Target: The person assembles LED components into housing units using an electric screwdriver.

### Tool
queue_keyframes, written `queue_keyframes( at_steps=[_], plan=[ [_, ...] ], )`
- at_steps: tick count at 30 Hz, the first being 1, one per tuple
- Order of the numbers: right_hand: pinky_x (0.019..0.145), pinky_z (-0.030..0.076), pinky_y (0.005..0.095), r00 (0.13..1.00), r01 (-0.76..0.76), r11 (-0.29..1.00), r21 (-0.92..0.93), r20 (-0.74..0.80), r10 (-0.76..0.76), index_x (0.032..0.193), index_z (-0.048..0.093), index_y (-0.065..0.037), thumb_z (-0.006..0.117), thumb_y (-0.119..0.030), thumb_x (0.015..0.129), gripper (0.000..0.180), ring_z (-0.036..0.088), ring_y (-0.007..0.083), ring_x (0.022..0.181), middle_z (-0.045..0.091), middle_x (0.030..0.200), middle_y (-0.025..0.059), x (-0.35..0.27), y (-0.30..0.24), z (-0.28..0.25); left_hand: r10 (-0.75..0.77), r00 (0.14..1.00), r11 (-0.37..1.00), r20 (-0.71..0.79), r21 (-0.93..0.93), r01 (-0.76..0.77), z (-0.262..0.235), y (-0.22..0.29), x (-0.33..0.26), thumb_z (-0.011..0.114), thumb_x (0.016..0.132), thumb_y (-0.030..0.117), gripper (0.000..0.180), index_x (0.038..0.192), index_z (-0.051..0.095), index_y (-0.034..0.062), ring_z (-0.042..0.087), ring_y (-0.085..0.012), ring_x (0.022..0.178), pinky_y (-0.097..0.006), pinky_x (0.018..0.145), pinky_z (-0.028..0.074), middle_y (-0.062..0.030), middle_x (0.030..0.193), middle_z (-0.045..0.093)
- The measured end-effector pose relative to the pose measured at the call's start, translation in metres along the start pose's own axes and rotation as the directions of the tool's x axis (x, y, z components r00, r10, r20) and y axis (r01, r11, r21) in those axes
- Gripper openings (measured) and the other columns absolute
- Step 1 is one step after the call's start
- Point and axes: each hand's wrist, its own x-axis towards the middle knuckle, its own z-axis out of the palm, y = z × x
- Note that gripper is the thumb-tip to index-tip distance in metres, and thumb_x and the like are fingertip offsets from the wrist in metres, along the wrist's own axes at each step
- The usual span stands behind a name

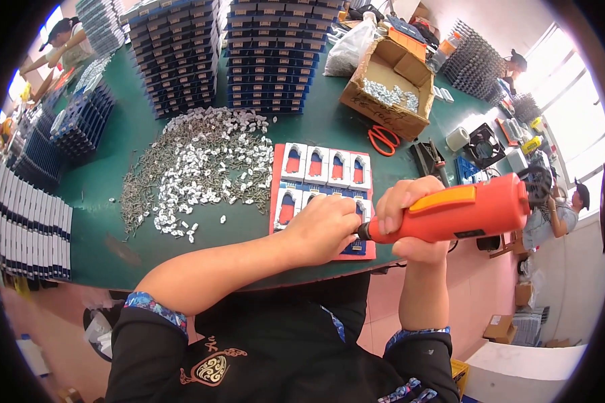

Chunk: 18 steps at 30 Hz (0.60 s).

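My right hand [407, 208] is wrapped round a red electric screwdriver [477, 209] with an orange lever, held nearly level. Its dark tip points left, to the fingertips of my left hand [324, 228]. Those fingers are closed in a pinch over the near row of parts; whatever is between them is hidden. Beneath both hands lies a red mat [275, 176] with two rows of white plastic frames [339, 168] on blue boards. My left hand covers part of the near row. Beside the mat, a loose heap mixes small white clips [198, 164] with metal screws [138, 188].
Tall stacks of blue and grey trays [269, 64] rise behind the heap, with white-edged stacks [30, 221] at left. A cardboard box [390, 87] of small parts, orange-handled scissors [383, 140] and a black fan [484, 146] stand to the right. Other people work farther off.
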Motion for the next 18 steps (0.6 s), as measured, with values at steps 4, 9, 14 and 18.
queue_keyframes(
  at_steps=[4, 9, 14, 18],
  plan=[
    [0.062, 0.047, 0.0268, 0.994, -0.108, 0.994, -0.019, -0.009, 0.108, 0.085, 0.060, -0.001, 0.084, -0.007, 0.060, 0.035, 0.060, 0.0152, 0.066, 0.062, 0.074, 0.0071, 0.0083, 0.0018, 0.0042, 0.023, 1.000, 1.000, -0.017, -0.011, -0.023, 0.0027, -0.0031, -0.0012, 0.071, 0.071, 0.010, 0.017, 0.084, 0.061, 0.0060, 0.057, -0.0334, 0.086, -0.046, 0.071, 0.044, -0.0104, 0.086, 0.057],
    [0.061, 0.047, 0.0272, 0.996, -0.064, 0.998, 0.007, 0.063, 0.064, 0.096, 0.060, -0.002, 0.087, -0.012, 0.061, 0.045, 0.059, 0.0165, 0.065, 0.062, 0.074, 0.0067, 0.0027, 0.0066, 0.0005, -0.012, 0.999, 0.999, 0.036, 0.034, 0.011, -0.0006, 0.0028, 0.0008, 0.072, 0.072, 0.013, 0.017, 0.084, 0.062, 0.0065, 0.058, -0.0336, 0.086, -0.046, 0.071, 0.044, -0.0106, 0.086, 0.057],
    [0.062, 0.048, 0.0287, 0.991, -0.074, 0.997, 0.031, 0.116, 0.070, 0.106, 0.055, -0.005, 0.087, -0.011, 0.063, 0.055, 0.057, 0.0171, 0.068, 0.060, 0.077, 0.0072, 0.0011, 0.0066, -0.0018, -0.016, 0.999, 0.998, 0.034, 0.053, 0.014, 0.0027, 0.0035, 0.0003, 0.072, 0.073, 0.014, 0.016, 0.083, 0.062, 0.0062, 0.057, -0.0314, 0.089, -0.044, 0.073, 0.044, -0.0095, 0.088, 0.056],
    [0.062, 0.048, 0.0287, 0.986, -0.103, 0.993, 0.063, 0.136, 0.094, 0.107, 0.055, -0.005, 0.087, -0.011, 0.063, 0.054, 0.057, 0.0169, 0.067, 0.060, 0.077, 0.0074, 0.0042, 0.0092, 0.0020, -0.037, 0.998, 0.997, 0.051, 0.066, 0.034, 0.0002, 0.0025, -0.0029, 0.072, 0.074, 0.014, 0.015, 0.083, 0.063, 0.0060, 0.056, -0.0298, 0.093, -0.043, 0.075, 0.044, -0.0089, 0.090, 0.056]
  ],
)
